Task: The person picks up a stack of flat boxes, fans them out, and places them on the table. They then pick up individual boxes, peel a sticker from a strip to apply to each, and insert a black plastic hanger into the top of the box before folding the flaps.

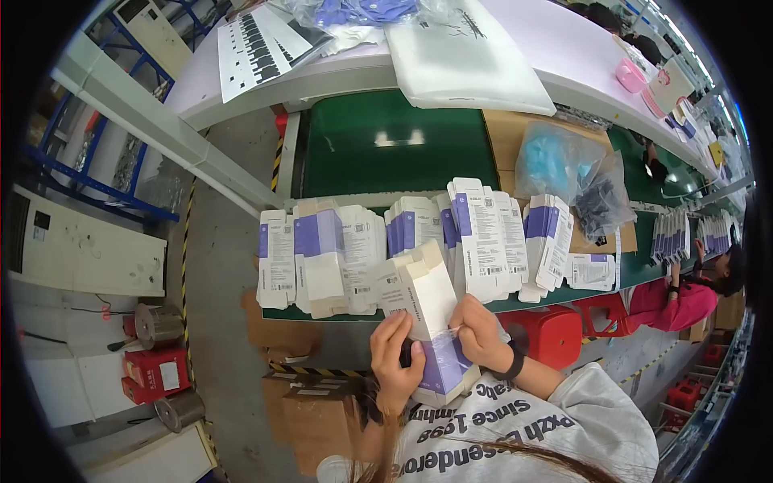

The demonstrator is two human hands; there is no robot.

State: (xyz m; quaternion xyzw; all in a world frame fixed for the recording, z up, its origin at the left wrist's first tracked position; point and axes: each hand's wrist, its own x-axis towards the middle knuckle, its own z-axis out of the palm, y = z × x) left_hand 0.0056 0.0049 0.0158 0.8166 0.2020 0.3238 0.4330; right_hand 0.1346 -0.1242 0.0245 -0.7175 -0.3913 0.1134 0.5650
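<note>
While both hands, left hand (pixel 394 354) & right hand (pixel 479 334), grip white-purple carton (pixel 431 322), its lower end's hidden by fingers

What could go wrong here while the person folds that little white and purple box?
The box is held in mid-air by the left hand and right hand; a slip could drop it to the floor. The flat cartons overhang the green belt's near edge, so a nudge might push some off.

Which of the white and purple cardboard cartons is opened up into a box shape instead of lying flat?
The white and purple cardboard carton held between both hands, left hand and right hand; the flat white and purple cartons lie stacked on the green belt.
</note>
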